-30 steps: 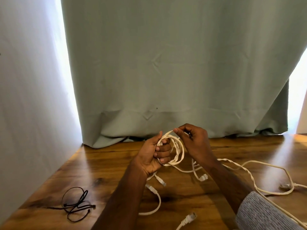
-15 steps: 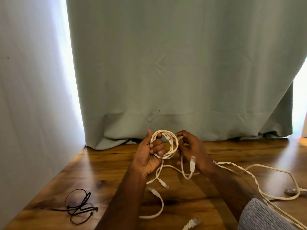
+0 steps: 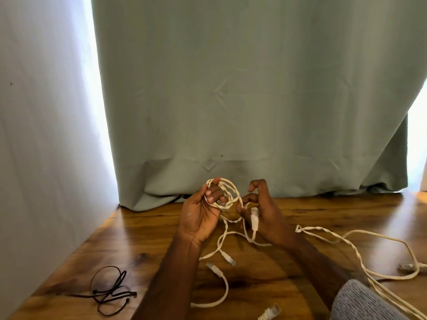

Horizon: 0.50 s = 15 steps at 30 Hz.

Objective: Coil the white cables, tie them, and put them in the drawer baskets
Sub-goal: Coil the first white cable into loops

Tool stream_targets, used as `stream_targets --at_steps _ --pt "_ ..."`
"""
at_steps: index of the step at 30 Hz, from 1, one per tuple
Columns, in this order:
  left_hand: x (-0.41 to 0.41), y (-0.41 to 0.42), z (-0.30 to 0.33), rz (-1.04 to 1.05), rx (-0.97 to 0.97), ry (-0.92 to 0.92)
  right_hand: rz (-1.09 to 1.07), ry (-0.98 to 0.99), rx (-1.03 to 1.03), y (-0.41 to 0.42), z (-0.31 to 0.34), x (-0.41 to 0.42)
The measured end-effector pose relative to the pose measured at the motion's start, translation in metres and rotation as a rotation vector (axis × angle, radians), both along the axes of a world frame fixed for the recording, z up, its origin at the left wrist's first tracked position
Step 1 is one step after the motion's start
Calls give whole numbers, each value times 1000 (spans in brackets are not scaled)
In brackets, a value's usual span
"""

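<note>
small coil of white twisted cable (image 3: pixel 223 192) gripped in left hand (image 3: pixel 200 218); plug end (image 3: pixel 254 218) looped through right hand (image 3: pixel 265 218), fingers loosely curled. untied as yet; more white cables (image 3: pixel 360 257) loose at 3 o'clock, no basket in view.

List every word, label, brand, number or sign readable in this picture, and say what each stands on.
None: no readable text shows anywhere in the view.
White cable coil in the left hand: no print visible.
Plug by the right hand: no marking can be made out.
Black cable on the wooden table: no label.
Green curtain: plain.
</note>
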<state>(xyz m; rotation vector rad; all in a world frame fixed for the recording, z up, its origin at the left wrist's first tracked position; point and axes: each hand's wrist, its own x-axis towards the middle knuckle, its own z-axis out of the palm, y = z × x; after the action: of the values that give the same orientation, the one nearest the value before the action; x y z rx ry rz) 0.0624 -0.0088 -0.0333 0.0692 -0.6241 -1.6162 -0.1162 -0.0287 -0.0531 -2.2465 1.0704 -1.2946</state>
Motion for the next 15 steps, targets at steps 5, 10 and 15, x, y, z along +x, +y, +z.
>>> stream_targets --at_steps 5,10,15 --pt "0 -2 -1 47 5 27 82 134 -85 2 0 1" --pt "8 -8 -2 126 57 70 104 446 -81 6 2 -1" --pt "8 -10 -1 196 61 76 109 624 -232 8 5 -2"
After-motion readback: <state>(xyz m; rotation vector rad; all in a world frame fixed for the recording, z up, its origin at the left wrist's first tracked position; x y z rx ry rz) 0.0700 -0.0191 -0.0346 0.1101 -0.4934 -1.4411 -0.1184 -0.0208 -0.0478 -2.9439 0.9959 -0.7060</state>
